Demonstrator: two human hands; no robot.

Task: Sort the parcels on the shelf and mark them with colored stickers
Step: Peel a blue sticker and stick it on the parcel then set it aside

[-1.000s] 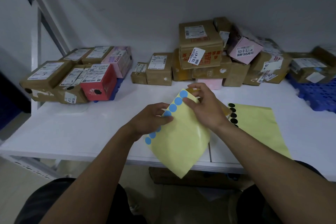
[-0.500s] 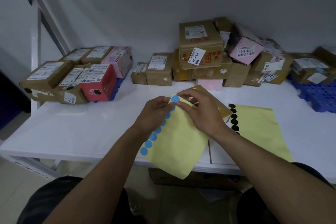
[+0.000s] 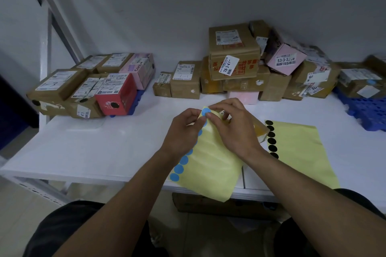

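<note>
Far-left parcels (image 3: pixel 92 87) already carry black dots; the far-right pile (image 3: pixel 261 69) looks unmarked. Left hand (image 3: pixel 183 129) pinches the blue-sticker sheet (image 3: pixel 211 165); right hand (image 3: pixel 234 127) picks at its top blue sticker (image 3: pixel 205 112).

One view only, head-mounted, wide-angle. Looks forward and down from above the person's forearms onto the flat white shelf board (image 3: pixel 104 148). Near field: both forearms rise from the bottom edge. Far field: plain grey wall (image 3: pixel 188 6) behind. Frame edges bow with lens distortion.
</note>
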